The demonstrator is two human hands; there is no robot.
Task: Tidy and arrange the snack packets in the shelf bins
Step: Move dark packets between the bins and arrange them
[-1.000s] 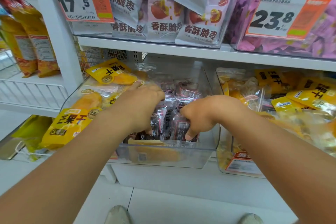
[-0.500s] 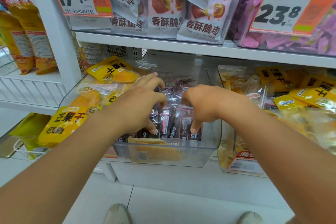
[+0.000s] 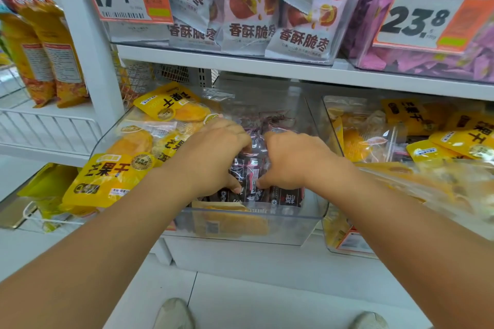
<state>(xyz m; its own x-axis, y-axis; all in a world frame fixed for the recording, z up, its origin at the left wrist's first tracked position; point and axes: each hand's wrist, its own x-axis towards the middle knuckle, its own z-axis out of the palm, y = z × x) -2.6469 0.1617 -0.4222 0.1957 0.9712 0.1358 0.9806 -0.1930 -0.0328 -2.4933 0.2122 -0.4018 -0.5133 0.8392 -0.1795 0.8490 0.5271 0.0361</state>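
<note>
Since half a second ago the two hands have drawn closer together over the dark snack packets [image 3: 267,189], and the gap between them is now narrow. The left hand [image 3: 213,157] curls its fingers down around the left side of the upright bundle. The right hand [image 3: 291,160] curls around the right side, so the packets are squeezed between both palms. The thumbs point down toward the front row. The packets stand at centre frame inside the clear plastic bin [image 3: 312,224], close behind its front wall.

Yellow dried-mango packets [image 3: 112,179] crowd the left half of the same bin and spill over its left rim. To the right, a strip of bare bin floor lies between the dark packets and the right wall. The white shelf [image 3: 267,65] above hangs low over the bin's back. A second clear bin [image 3: 334,243] of yellow packets stands just beside it at the right.
</note>
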